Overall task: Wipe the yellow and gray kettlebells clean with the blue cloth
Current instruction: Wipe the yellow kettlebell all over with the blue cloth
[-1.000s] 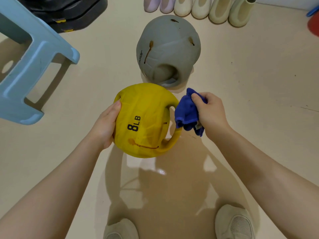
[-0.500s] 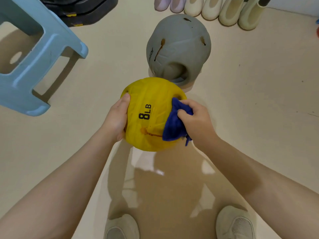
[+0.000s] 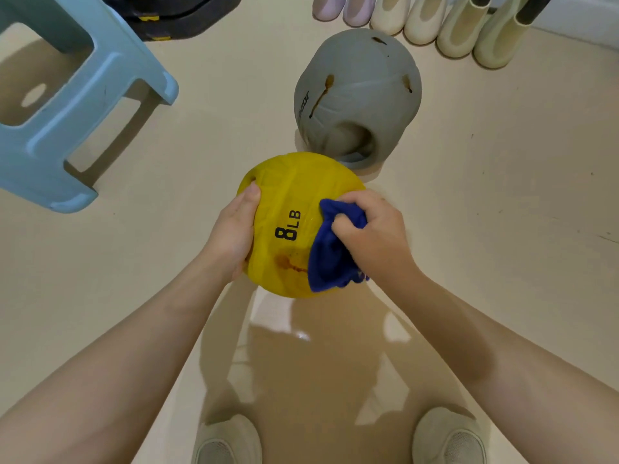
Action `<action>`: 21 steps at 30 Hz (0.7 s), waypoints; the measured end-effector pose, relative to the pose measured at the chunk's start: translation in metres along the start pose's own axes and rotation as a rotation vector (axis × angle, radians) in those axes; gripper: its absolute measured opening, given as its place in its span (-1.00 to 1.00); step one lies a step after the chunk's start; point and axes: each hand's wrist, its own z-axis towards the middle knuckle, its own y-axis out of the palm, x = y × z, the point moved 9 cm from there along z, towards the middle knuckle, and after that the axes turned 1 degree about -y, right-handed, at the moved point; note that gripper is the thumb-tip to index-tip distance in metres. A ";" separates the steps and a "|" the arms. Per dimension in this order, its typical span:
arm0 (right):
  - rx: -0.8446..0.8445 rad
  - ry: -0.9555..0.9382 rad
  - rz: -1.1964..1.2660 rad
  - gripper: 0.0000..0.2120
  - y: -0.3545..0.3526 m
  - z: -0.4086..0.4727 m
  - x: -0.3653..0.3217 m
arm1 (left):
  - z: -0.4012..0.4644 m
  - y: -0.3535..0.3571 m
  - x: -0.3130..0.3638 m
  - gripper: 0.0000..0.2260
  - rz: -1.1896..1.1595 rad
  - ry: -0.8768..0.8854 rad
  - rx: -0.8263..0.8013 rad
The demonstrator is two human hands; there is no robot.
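1. Yellow kettlebell (image 3: pixel 288 209): round, matte, faintly creased skin, black "8 LB" print on the near face, a brown smear low on that face. Held above the floor (image 3: pixel 502 229) between both hands, over the person's shadow.
2. Left hand (image 3: pixel 231 236): cups the yellow ball's left side, thumb laid up along the surface, other fingers wrapped behind and out of sight.
3. Right hand (image 3: pixel 371 236): fingers curled tight on the cloth (image 3: pixel 330 259), pressing it against the ball's right side; fingertips buried in the folds.
4. Cloth: deep blue, soft, bunched and wrinkled, lower edge hanging below the hand and covering the smear's right end.
5. Yellow kettlebell's handle: hidden behind hand and cloth.
6. Gray kettlebell (image 3: pixel 358 95): rests on the floor just beyond the yellow one, apart from it. Dull, dimpled dome with brown drip marks; handle hollow faces the camera; side lettering too skewed to read fully.
7. Stool (image 3: pixel 67 105): pale blue moulded plastic, upper left, cut off by the frame edge.
8. Boots (image 3: pixel 452 25): smooth, pale, rubbery, in a row along the top edge; tops cropped.
9. Dark stacked objects (image 3: pixel 177 15) at the top: mostly out of frame, not identifiable.
10. Shoes (image 3: pixel 227 443): light mesh toes at the bottom edge, partly cropped.
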 end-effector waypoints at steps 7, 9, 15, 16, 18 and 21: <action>0.189 0.099 -0.124 -0.84 -0.028 0.038 0.021 | 0.009 0.005 0.012 -0.57 0.011 0.029 0.049; 0.133 -0.099 -0.273 -0.75 -0.024 0.028 0.000 | 0.009 0.009 0.011 -0.58 -0.023 0.019 0.049; 0.049 -0.162 -0.136 -0.72 -0.002 0.007 -0.003 | 0.012 0.010 0.007 -0.55 0.029 0.008 0.057; 0.074 -0.145 -0.120 -0.73 -0.007 0.012 -0.001 | 0.012 0.008 0.008 -0.55 0.038 0.013 0.062; 0.115 -0.098 -0.088 -0.75 -0.017 0.025 0.004 | 0.012 0.007 0.010 -0.55 0.053 0.011 0.069; 0.167 -0.075 -0.142 -0.79 -0.024 0.032 0.003 | 0.011 0.008 0.014 -0.51 0.079 0.009 0.067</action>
